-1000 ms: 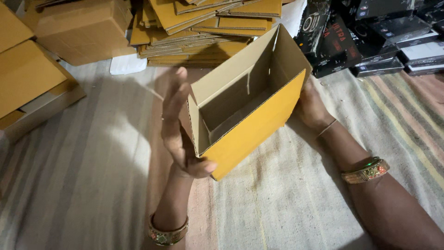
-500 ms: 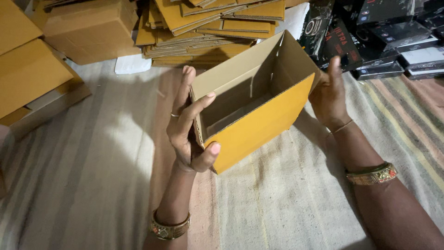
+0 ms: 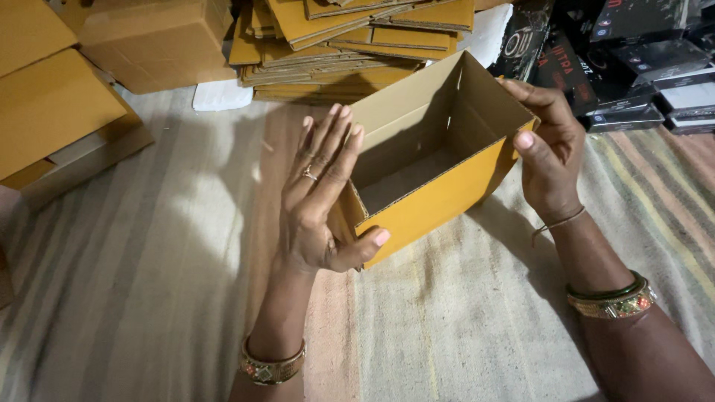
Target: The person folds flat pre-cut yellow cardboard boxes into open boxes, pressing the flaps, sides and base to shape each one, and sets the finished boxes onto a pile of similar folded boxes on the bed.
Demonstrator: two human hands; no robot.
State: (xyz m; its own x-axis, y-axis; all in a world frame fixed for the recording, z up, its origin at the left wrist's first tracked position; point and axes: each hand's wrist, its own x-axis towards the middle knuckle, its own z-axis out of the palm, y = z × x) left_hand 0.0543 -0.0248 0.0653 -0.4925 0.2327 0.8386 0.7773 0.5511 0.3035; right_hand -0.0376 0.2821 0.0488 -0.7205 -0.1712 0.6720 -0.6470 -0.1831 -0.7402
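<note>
Since the earlier frame, both hands have turned the box (image 3: 436, 167) so its open top faces up more squarely. Striped cloth (image 3: 149, 298) covers the floor; flat cardboard blanks (image 3: 350, 37) are stacked behind, made-up boxes (image 3: 52, 112) sit at left, dark packages (image 3: 633, 59) at right. Held just above the cloth, the box sits between the hands. The left hand (image 3: 320, 201) presses flat against its near end, fingers spread, thumb on the front wall. The right hand (image 3: 551, 160) pinches the far corner. The bottom flaps look unlocked, perhaps; uneven squeezing could collapse the walls.
</note>
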